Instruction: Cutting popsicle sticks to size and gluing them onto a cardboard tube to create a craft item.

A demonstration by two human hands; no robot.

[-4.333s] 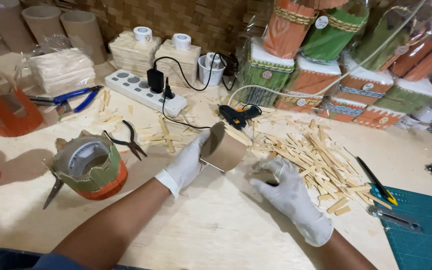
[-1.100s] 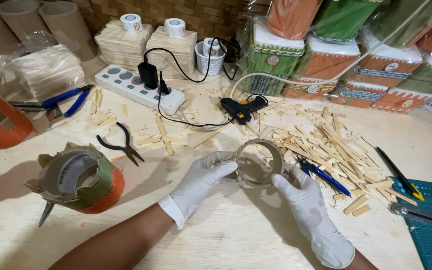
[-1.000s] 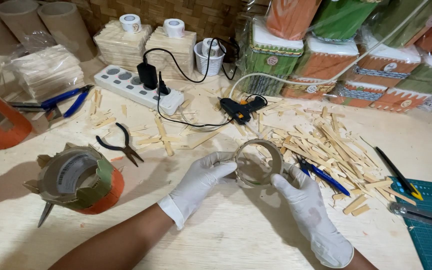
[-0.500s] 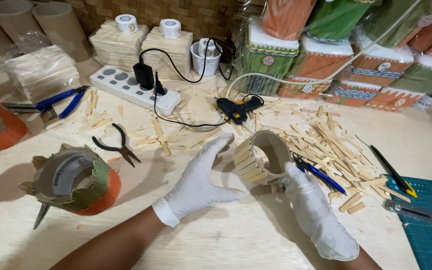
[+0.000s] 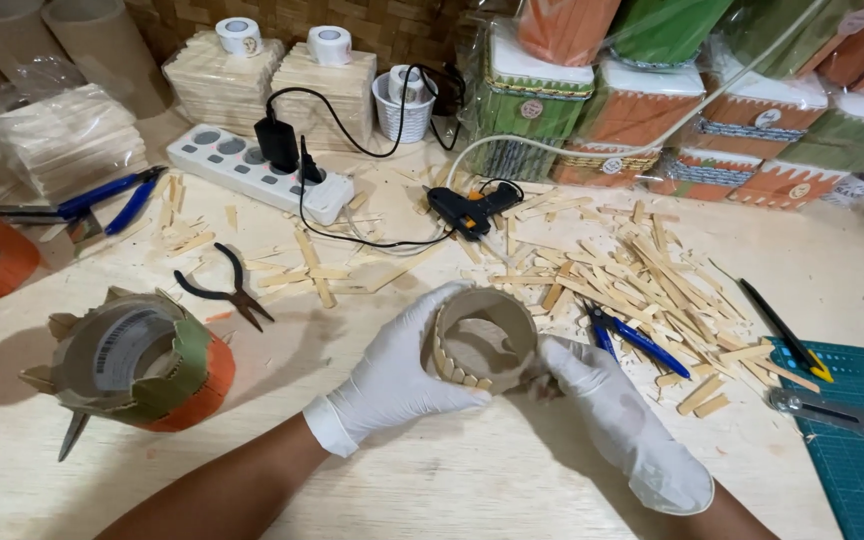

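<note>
Both gloved hands clasp cardboard tube [image 5: 479,335]: left hand [image 5: 392,375], right hand [image 5: 607,415]. Tipped lower than half second back, stick-clad side facing up. Cladding partly done.

A cardboard ring [image 5: 480,335] sits on the surface [image 5: 452,490] between the left hand [image 5: 397,375] and right hand [image 5: 617,420]. Pliers [image 5: 227,290] lie to its left, a glue gun [image 5: 467,210] behind it, loose sticks [image 5: 652,275] to its right.
</note>
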